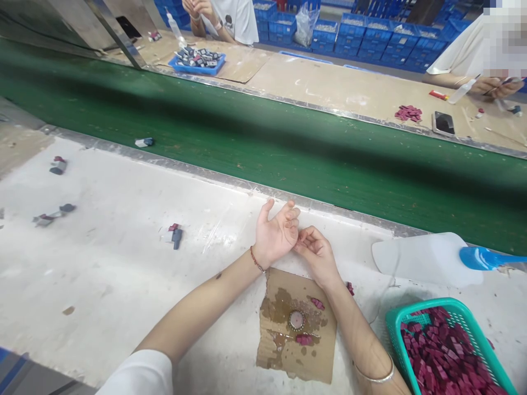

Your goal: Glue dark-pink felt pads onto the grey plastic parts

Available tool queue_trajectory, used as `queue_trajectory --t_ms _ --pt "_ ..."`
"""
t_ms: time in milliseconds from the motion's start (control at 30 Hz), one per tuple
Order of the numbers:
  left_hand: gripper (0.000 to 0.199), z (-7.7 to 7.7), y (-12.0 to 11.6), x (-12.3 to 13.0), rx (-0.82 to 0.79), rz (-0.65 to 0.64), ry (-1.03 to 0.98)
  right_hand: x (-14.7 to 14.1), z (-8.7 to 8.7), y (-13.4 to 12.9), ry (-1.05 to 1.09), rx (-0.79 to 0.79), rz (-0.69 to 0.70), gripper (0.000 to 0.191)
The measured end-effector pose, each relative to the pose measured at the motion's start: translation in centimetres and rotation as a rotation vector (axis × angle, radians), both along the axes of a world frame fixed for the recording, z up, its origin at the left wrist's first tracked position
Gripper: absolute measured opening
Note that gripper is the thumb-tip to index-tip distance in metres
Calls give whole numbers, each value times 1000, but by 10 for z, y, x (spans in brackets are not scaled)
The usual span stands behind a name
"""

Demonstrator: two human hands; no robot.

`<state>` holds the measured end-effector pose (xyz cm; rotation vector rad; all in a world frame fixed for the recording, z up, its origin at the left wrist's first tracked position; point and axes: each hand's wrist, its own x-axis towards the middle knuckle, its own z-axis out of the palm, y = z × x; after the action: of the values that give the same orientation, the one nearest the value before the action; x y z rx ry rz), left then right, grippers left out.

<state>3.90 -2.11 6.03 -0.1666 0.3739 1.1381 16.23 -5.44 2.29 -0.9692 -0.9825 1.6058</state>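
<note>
My left hand (278,233) is palm up above the white table, fingers apart and slightly curled, with nothing in it. Beside its outer edge is my right hand (317,252), thumb and fingertips pinched together; anything between them is too small to make out. Below the hands lies a stained piece of cardboard (325,356) with a round cap (296,320) and dark red pieces (304,339) on it. A green basket (447,303) full of dark red pieces stands at the lower right. A small grey and red part (176,237) lies left of my hands.
A white bottle (415,258) with a blue nozzle lies at the right. Beyond the table runs a green belt (247,148) carrying one small part (144,142). Two people work across it, near a blue tray (197,68) and a phone (443,123). More parts (57,165) lie far left.
</note>
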Motion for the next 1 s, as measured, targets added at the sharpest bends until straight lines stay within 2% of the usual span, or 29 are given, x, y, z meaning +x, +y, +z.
queue_trajectory --t_ms 133,300,467,633,1000 --pt "53 2 1 0 4 -2 49 0 -1 -1 -8 -5 -21 34" --pt "46 -1 1 -1 -7 35 -7 0 -2 -1 -10 -15 -46 26" --pt "44 3 2 -4 -15 74 -8 -1 -5 0 -7 -51 13 32" --pt "46 8 2 -4 -7 93 -19 -2 -4 -1 -20 -72 64 31" --pt "39 5 1 -4 -15 100 -39 -2 -1 -2 -19 -55 37 31"
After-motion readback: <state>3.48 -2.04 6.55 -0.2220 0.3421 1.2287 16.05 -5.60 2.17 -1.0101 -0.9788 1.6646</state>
